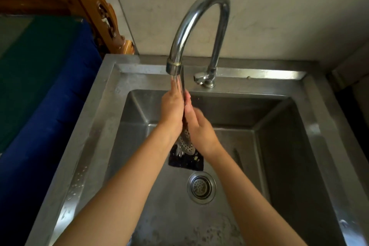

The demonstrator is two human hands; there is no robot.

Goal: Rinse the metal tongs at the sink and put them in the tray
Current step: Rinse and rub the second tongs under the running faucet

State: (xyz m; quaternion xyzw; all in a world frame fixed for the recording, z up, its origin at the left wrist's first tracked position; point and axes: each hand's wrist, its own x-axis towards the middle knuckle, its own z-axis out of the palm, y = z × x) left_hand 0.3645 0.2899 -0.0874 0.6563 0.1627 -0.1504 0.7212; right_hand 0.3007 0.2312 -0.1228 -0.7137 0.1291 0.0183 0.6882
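Observation:
The metal tongs stand nearly upright over the sink basin, handle up in the stream of water from the tap spout. Only their perforated ends show below my hands. My left hand lies flat against the left side of the tongs, fingers straight and reaching up into the water. My right hand presses on them from the right, its fingers curled onto the handle. The middle of the tongs is hidden between my palms. No tray is in view.
A dark square object lies on the basin floor under the tongs, just behind the drain strainer. The tap lever sits on the back rim. A blue and green surface adjoins the sink on the left.

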